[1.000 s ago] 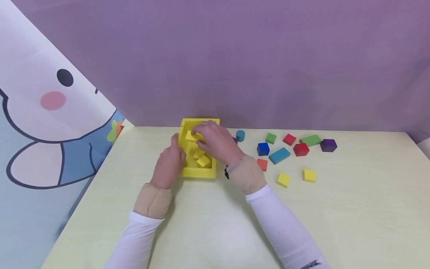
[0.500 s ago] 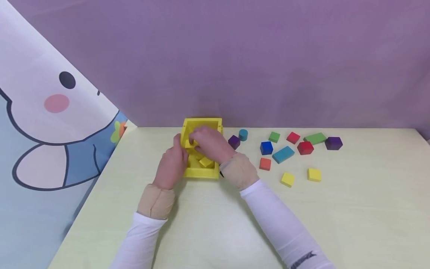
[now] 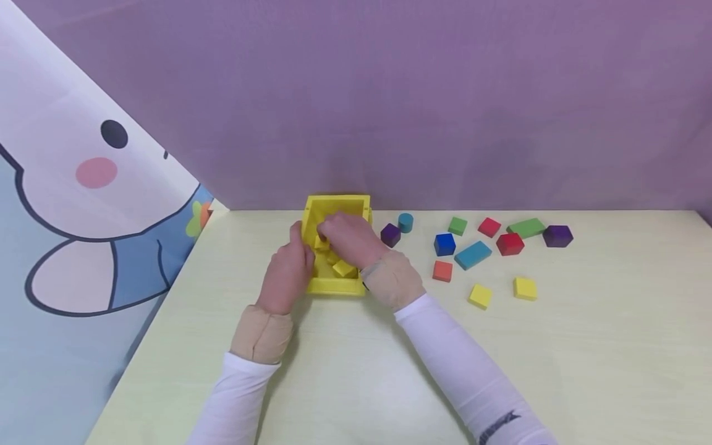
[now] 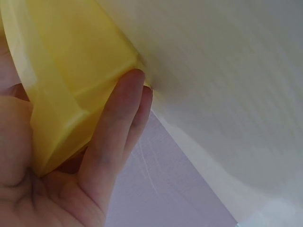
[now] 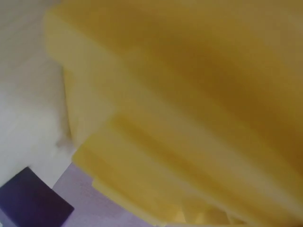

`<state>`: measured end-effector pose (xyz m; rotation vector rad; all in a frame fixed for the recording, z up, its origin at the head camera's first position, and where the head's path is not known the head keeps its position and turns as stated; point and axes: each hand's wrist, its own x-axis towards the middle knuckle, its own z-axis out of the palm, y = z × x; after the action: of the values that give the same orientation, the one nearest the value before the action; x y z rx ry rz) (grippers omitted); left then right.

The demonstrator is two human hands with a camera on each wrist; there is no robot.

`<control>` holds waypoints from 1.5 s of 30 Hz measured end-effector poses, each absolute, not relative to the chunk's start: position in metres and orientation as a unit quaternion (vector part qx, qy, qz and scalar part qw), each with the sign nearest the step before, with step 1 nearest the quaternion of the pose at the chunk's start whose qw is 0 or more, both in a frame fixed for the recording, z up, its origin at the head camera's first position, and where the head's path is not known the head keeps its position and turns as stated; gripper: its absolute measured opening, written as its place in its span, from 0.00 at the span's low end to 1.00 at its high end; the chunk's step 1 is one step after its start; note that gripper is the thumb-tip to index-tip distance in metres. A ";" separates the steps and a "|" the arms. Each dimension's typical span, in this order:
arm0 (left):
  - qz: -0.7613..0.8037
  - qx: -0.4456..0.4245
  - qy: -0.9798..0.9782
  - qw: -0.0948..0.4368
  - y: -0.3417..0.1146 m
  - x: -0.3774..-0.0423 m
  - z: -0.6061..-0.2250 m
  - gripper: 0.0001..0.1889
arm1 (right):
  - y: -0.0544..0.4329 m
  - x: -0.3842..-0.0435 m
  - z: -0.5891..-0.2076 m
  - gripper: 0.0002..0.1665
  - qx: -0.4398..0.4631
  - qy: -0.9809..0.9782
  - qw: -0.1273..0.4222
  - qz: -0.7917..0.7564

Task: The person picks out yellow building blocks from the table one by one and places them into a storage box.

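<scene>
A yellow box with an open top stands near the back of the table. My left hand grips its left wall; in the left wrist view the fingers lie along the outside of the yellow wall. My right hand reaches down into the box with bent fingers, and a yellow block shows right at its fingertips. Lower in the box lies another yellow block. The right wrist view is filled by the blurred yellow wall, and the right fingers are hidden there.
Right of the box stand a purple block and a teal cylinder. Further right lie a blue cube, a teal block, red and green blocks, and a yellow block. A purple curtain hangs behind the table.
My right hand has moved down into the box, with the yellow block at its fingertips lower than before. The left hand keeps its grip. The whole view has shifted slightly.
</scene>
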<state>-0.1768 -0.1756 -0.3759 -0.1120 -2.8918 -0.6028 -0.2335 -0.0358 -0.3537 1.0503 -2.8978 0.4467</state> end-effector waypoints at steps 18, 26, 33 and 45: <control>-0.194 -0.042 -0.974 0.107 -0.175 -0.176 -0.378 0.24 | -0.036 -0.236 -0.358 0.09 0.349 -0.930 0.038 0.108; -0.191 -0.052 -0.973 0.116 -0.176 -0.177 -0.377 0.24 | -0.030 -0.227 -0.352 0.11 0.377 -0.910 0.081 0.150; -0.194 -0.045 -0.976 0.088 -0.175 -0.178 -0.377 0.25 | -0.015 -0.207 -0.349 0.13 0.349 -0.914 0.139 0.152; -0.199 -0.035 -0.976 0.080 -0.176 -0.178 -0.377 0.26 | 0.029 -0.176 -0.344 0.14 0.298 -0.923 0.163 0.181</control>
<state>-0.1782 -0.1758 -0.3770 -0.1049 -2.9192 -0.5961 -0.1761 0.0293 -0.3443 0.8492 -2.6333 0.5168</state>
